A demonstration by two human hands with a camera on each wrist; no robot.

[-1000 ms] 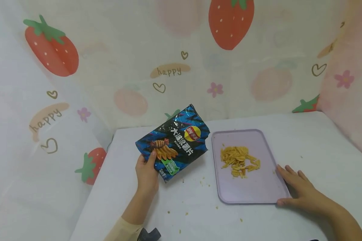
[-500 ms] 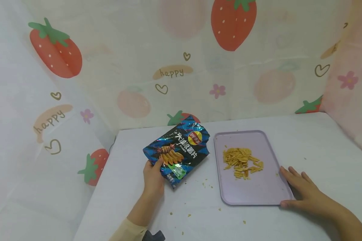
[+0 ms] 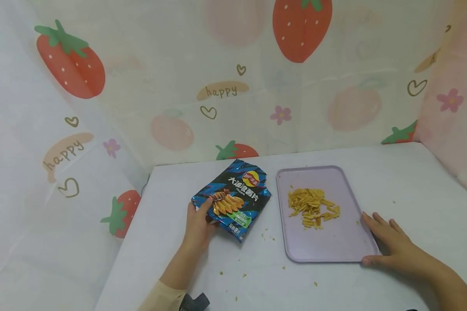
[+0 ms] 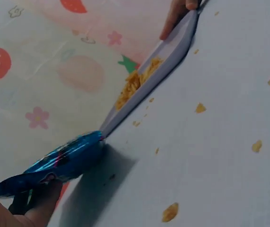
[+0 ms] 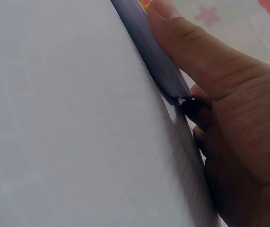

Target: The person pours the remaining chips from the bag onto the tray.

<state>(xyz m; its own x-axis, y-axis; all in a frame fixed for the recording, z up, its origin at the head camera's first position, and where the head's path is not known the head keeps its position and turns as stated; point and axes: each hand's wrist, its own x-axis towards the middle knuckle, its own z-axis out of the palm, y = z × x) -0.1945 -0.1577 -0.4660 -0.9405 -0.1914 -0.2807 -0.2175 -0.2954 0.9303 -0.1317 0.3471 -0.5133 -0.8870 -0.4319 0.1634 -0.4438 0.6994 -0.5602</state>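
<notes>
My left hand [image 3: 197,224] grips a blue and black potato chip bag [image 3: 237,194] by its lower left side, thumb on the printed front. The bag's torn right edge faces the tray. In the left wrist view the chip bag [image 4: 68,158] is seen edge-on, casting a shadow on the table. A pale purple tray [image 3: 327,248] lies to its right, with a heap of broken yellow chips [image 3: 311,205] on it. My right hand [image 3: 397,246] rests against the tray's near right corner, fingers spread along the edge. Its thumb lies at the rim in the right wrist view.
Small chip crumbs [image 3: 244,275] are scattered over the white table [image 3: 171,190], mostly left of and in front of the tray. A cloth backdrop [image 3: 148,65] printed with strawberries stands behind the table and along both sides.
My left hand has lowered the chip bag and turned it clockwise, shifting it slightly right and toward me. The right hand, tray and chip heap stay in place.
</notes>
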